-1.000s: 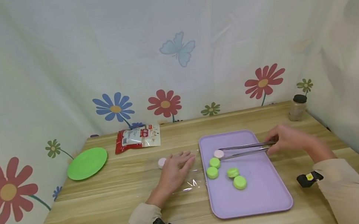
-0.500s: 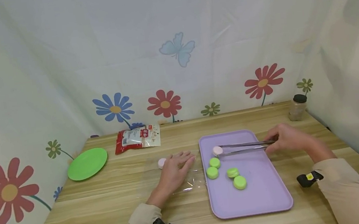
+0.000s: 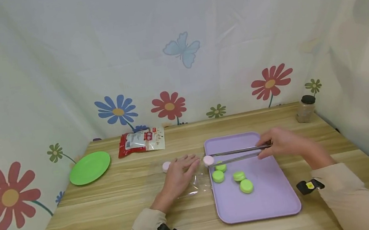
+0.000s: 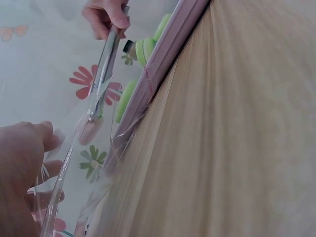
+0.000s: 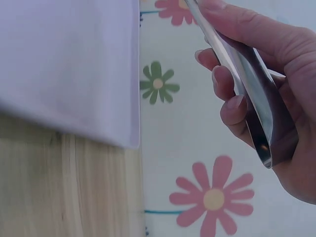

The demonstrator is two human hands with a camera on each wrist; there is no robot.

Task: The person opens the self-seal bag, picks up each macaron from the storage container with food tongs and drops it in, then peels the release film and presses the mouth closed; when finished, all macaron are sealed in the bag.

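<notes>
My right hand (image 3: 279, 143) grips metal tongs (image 3: 237, 150) near their hinged end. A pale pink macaron (image 3: 208, 160) sits between the tong tips, over the left rim of the purple tray (image 3: 267, 200). Left of it my left hand (image 3: 178, 175) lies over a clear plastic bag (image 3: 193, 186); its fingers look extended. In the left wrist view, the bag's film stands up around those fingers, its mouth towards the tongs. A second pink macaron (image 3: 166, 166) shows at the bag, beside the left hand. Several green macarons (image 3: 246, 186) rest on the tray, one partly behind the tongs.
A green plate (image 3: 90, 168) lies at the table's left edge. Towards the back is a red and white packet (image 3: 141, 141), and a jar with a black lid (image 3: 306, 109) stands at the back right. A flowered curtain (image 3: 122, 61) closes off the table's far side.
My right hand has moved left with the tongs. They have lifted the pink macaron off the tray and carried it to the left rim. The left hand stays in place.
</notes>
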